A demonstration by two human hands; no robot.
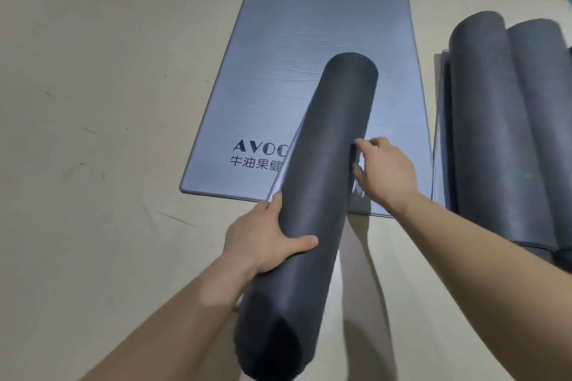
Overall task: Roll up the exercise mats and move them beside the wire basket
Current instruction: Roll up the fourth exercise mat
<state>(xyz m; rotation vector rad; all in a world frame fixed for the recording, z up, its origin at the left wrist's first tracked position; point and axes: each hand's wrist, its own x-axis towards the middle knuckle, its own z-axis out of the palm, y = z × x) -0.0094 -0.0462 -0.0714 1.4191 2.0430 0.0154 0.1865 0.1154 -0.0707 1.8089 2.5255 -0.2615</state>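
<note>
The left hand (266, 238) is gripping a dark roll (322, 179) from its left side, thumb lying across it, while the right hand (387, 173) is curling round its right side farther up. The roll is slanting over the near end of a flat mat (309, 25) on the floor (93, 102). Other rolls (483, 133) are lying side by side at the right.

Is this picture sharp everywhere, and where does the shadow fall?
Head view: the near end of the roll is dark and blurred; the right hand looks slightly smeared; a soft shadow falls on the floor right of the roll.
</note>
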